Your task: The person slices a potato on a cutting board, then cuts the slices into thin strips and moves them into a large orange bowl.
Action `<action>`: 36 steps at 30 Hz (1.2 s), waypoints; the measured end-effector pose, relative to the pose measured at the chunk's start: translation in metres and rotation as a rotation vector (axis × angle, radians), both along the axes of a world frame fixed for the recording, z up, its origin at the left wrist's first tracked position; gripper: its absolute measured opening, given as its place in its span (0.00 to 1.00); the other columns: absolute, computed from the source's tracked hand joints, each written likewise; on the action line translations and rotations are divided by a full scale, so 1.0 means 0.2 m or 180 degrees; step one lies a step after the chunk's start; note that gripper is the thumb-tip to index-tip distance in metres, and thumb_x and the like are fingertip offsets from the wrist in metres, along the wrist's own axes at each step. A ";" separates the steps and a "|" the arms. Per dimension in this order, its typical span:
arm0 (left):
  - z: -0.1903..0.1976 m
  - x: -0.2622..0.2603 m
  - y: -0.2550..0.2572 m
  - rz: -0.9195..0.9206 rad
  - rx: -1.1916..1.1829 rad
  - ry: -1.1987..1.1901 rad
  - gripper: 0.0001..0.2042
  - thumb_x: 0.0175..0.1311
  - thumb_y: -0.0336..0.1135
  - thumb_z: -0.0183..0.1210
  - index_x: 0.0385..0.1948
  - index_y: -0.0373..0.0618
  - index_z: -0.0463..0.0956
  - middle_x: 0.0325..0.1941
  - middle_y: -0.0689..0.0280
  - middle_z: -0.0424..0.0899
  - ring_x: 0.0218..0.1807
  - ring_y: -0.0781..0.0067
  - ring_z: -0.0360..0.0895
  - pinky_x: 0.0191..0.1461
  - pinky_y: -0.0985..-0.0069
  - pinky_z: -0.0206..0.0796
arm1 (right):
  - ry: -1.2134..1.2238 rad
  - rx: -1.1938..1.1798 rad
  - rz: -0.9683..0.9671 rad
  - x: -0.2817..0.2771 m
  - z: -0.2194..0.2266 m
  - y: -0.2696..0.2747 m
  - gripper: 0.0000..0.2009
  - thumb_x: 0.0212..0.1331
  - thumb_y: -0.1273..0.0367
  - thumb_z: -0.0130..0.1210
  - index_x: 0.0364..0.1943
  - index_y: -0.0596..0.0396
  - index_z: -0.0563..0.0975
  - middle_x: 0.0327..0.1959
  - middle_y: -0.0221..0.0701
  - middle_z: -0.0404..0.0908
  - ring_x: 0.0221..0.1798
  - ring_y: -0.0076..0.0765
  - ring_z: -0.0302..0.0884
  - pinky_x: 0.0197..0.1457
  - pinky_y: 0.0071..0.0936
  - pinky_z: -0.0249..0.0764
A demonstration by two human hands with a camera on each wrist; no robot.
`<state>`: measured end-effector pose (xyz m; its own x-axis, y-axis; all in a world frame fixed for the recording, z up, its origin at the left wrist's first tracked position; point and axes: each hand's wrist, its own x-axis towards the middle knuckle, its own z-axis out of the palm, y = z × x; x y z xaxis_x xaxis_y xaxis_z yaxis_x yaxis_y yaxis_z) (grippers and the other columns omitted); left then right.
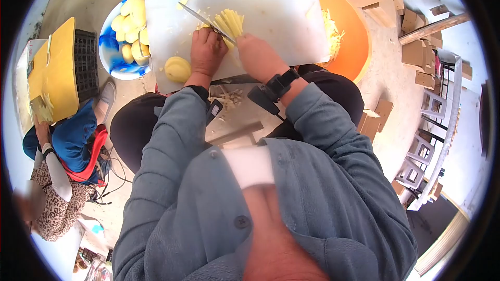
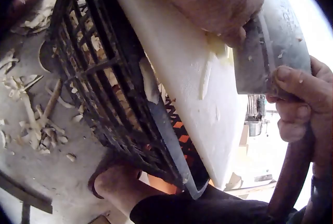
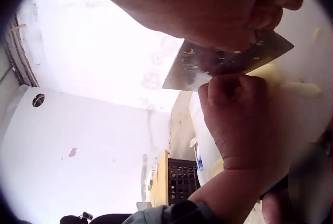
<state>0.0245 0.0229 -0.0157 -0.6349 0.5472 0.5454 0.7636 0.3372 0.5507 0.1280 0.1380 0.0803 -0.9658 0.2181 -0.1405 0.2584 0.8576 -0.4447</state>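
Note:
My right hand [image 1: 259,58] grips a cleaver [image 1: 200,18], its broad blade [image 2: 281,31] standing over a white cutting board [image 1: 281,5]. Beside the blade, my left hand [image 1: 206,52] holds down a piece of potato, largely hidden under curled fingers; in the right wrist view the left knuckles [image 3: 234,86] sit right at the steel. Pale yellow potato sticks [image 1: 229,21] lie in a bundle on the blade's far side. One peeled potato [image 1: 177,69] rests on the board's near left corner, with small scraps around it.
Left of the board, a blue-and-white bowl [image 1: 109,54] contains peeled potatoes [image 1: 136,10]. An orange basin [image 1: 357,36] with potato shreds [image 1: 332,34] stands at right. A black crate [image 2: 109,73] is under the board; peelings [image 2: 39,120] litter the floor. Another person works at a yellow board [image 1: 54,67].

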 end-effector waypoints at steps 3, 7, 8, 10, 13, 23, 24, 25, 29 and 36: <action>0.01 -0.01 0.00 -0.0005 -0.0001 0.0048 0.09 0.44 0.25 0.61 0.29 0.44 0.73 0.37 0.61 0.74 0.39 0.55 0.70 0.43 0.64 0.66 | 0.0010 -0.0021 0.0022 -0.01 -0.01 0.00 0.06 0.55 0.78 0.46 0.35 0.63 0.73 0.35 0.49 0.77 0.39 0.59 0.77 0.44 0.46 0.75; 0.02 0.00 0.00 0.0018 0.0069 0.0017 0.09 0.42 0.25 0.60 0.28 0.45 0.73 0.37 0.61 0.74 0.38 0.55 0.70 0.43 0.65 0.67 | -0.0102 -0.0131 -0.0097 -0.05 -0.01 -0.02 0.06 0.55 0.76 0.47 0.33 0.61 0.76 0.37 0.51 0.78 0.42 0.58 0.78 0.47 0.46 0.75; 0.01 0.01 0.00 0.0009 0.0063 0.0013 0.09 0.42 0.25 0.60 0.28 0.45 0.73 0.37 0.61 0.74 0.38 0.55 0.70 0.43 0.65 0.67 | -0.0106 -0.0136 -0.0105 -0.06 -0.03 -0.03 0.06 0.55 0.76 0.47 0.33 0.61 0.76 0.37 0.51 0.78 0.42 0.58 0.78 0.47 0.46 0.75; 0.00 -0.01 0.00 0.0018 0.0056 0.0074 0.09 0.42 0.25 0.60 0.27 0.45 0.73 0.36 0.62 0.75 0.38 0.56 0.70 0.43 0.65 0.67 | -0.0129 -0.0154 -0.0201 -0.10 -0.07 -0.02 0.06 0.55 0.76 0.47 0.33 0.61 0.76 0.37 0.50 0.78 0.42 0.58 0.78 0.47 0.46 0.75; 0.00 -0.01 0.00 0.0000 0.0001 0.0061 0.09 0.42 0.25 0.60 0.26 0.45 0.73 0.35 0.62 0.75 0.38 0.56 0.71 0.43 0.65 0.67 | -0.0233 -0.0211 -0.0216 -0.13 -0.13 0.04 0.06 0.56 0.75 0.47 0.33 0.62 0.75 0.35 0.51 0.78 0.42 0.59 0.78 0.45 0.47 0.74; 0.02 -0.01 0.00 -0.0044 0.0017 0.0125 0.09 0.43 0.25 0.60 0.28 0.46 0.73 0.36 0.63 0.75 0.39 0.56 0.71 0.44 0.66 0.67 | -0.0072 -0.0208 -0.0227 -0.13 -0.08 -0.02 0.06 0.55 0.74 0.49 0.32 0.61 0.77 0.35 0.53 0.79 0.41 0.58 0.79 0.46 0.45 0.75; 0.02 -0.01 0.00 -0.0038 0.0040 0.0120 0.09 0.43 0.25 0.60 0.28 0.46 0.73 0.36 0.63 0.75 0.39 0.56 0.71 0.44 0.66 0.67 | 0.0042 -0.0246 -0.0207 -0.14 -0.10 -0.02 0.07 0.55 0.74 0.49 0.32 0.62 0.77 0.35 0.53 0.79 0.41 0.58 0.79 0.46 0.45 0.75; 0.01 0.00 0.00 -0.0037 0.0061 0.0112 0.09 0.44 0.25 0.60 0.28 0.46 0.73 0.36 0.63 0.76 0.39 0.56 0.71 0.44 0.66 0.67 | 0.0152 -0.0287 -0.0192 -0.15 -0.12 -0.02 0.07 0.55 0.74 0.50 0.32 0.63 0.77 0.35 0.53 0.80 0.41 0.58 0.78 0.46 0.45 0.75; 0.01 0.00 0.00 -0.0063 0.0010 0.0127 0.08 0.43 0.25 0.60 0.27 0.46 0.73 0.36 0.63 0.76 0.39 0.57 0.71 0.44 0.66 0.67 | 0.0262 -0.0188 -0.0226 -0.17 -0.16 0.00 0.07 0.54 0.74 0.50 0.32 0.64 0.77 0.34 0.53 0.80 0.40 0.59 0.79 0.45 0.46 0.75; 0.03 0.02 -0.01 -0.0078 -0.0044 0.0054 0.08 0.43 0.26 0.61 0.27 0.46 0.74 0.36 0.64 0.75 0.39 0.58 0.71 0.45 0.66 0.67 | -0.0023 -0.0111 -0.0478 -0.10 -0.13 0.04 0.08 0.54 0.72 0.52 0.35 0.63 0.76 0.36 0.52 0.80 0.44 0.56 0.79 0.48 0.45 0.75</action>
